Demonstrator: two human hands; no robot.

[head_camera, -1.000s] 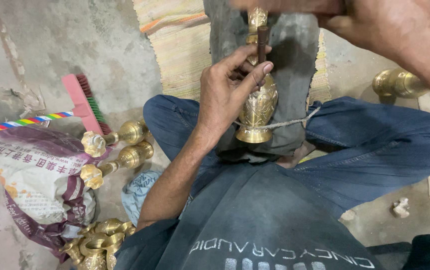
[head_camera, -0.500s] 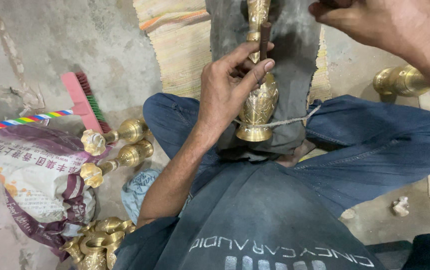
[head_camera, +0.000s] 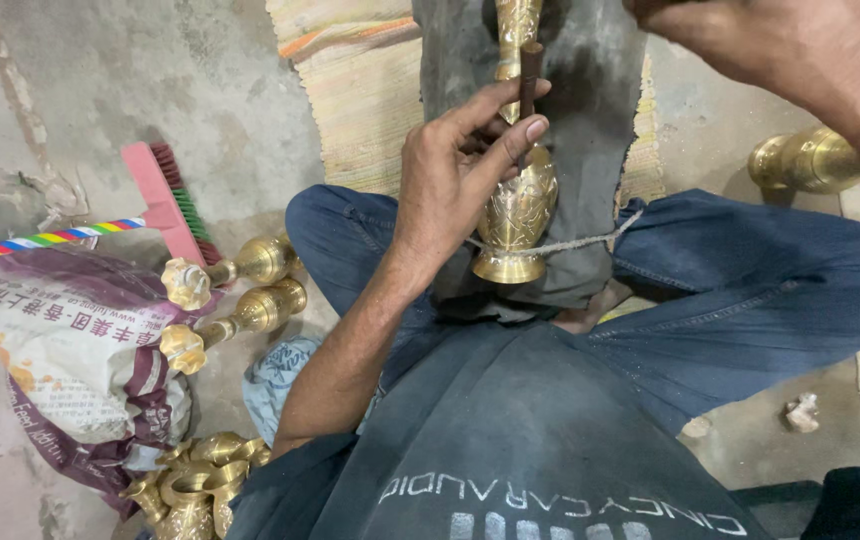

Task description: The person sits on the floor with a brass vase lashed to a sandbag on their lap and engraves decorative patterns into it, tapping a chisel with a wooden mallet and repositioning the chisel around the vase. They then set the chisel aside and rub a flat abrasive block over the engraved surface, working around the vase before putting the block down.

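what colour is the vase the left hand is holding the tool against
Golden brass, with an engraved pattern on the bulbous vase under the left hand; the head view shows it.

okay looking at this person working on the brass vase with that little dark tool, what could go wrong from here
The left hand pinches the thin dark tool right against the brass vase, so a slip could nick the fingers or mar the engraving. Only a cord ties the vase to the dark padded block; it might roll if that loosens. The right hand is raised above the tool, so a badly aimed blow could hit the left hand.
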